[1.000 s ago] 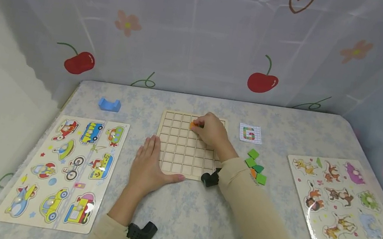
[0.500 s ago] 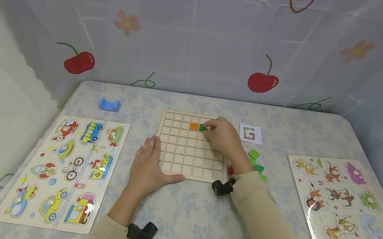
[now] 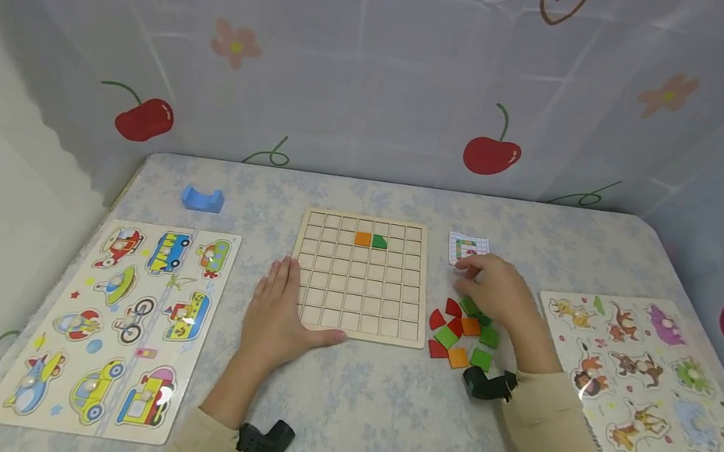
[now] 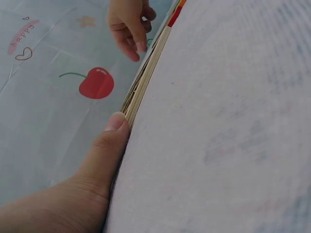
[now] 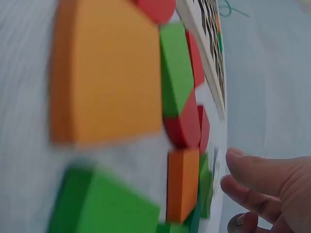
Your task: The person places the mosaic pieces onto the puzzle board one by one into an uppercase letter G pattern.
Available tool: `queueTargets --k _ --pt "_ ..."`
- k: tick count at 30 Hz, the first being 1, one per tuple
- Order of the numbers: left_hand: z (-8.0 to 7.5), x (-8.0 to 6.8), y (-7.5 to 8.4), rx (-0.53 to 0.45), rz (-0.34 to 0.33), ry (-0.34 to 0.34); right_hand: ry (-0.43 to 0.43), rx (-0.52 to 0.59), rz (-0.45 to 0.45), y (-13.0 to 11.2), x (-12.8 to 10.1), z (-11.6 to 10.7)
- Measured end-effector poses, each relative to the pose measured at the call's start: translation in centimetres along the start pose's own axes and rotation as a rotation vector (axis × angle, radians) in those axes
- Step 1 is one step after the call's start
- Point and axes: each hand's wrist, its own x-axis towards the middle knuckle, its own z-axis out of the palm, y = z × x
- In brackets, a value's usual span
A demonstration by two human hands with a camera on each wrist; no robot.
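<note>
My left hand (image 3: 274,331) rests at the left edge of a wooden grid board (image 3: 333,274), fingers straight and thumb along the near edge. In the left wrist view its thumb (image 4: 104,145) touches the board's side. In the grid sit an orange square tile (image 3: 363,239) and, right beside it, a green rounded tile (image 3: 380,242). My right hand (image 3: 500,294) hovers over the far end of a pile of red, green and orange tiles (image 3: 458,358), fingers loosely bent with nothing visible between them. It partly covers a small pattern card (image 3: 469,241).
A vehicle puzzle board (image 3: 126,323) lies at the left, an animal puzzle board (image 3: 651,398) at the right. A blue notched block (image 3: 202,200) stands at the back left. Behind the table hangs a printed curtain (image 3: 387,64).
My right hand has let go of the orange square and then the green rounded tile in the grid. It has moved right to the tile pile. The left hand has stayed put.
</note>
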Motion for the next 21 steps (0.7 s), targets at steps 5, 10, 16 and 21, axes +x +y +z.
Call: queueTargets --k 5,10,16,21 --pt "-0.2 0.0 0.1 -0.001 0.002 -0.003 0.020 -0.019 0.013 1.6 -0.9 -0.7" --pt "-0.2 -0.1 0.0 -0.002 0.003 -0.003 0.002 -0.011 0.032 2.2 -1.2 -0.8" --pt "0.0 -0.1 0.0 0.000 0.001 -0.001 0.000 0.047 0.043 2.5 -1.2 -0.4" --pt "0.0 -0.1 0.0 0.000 0.002 -0.001 -0.030 0.111 0.008 2.9 -0.9 -0.1"
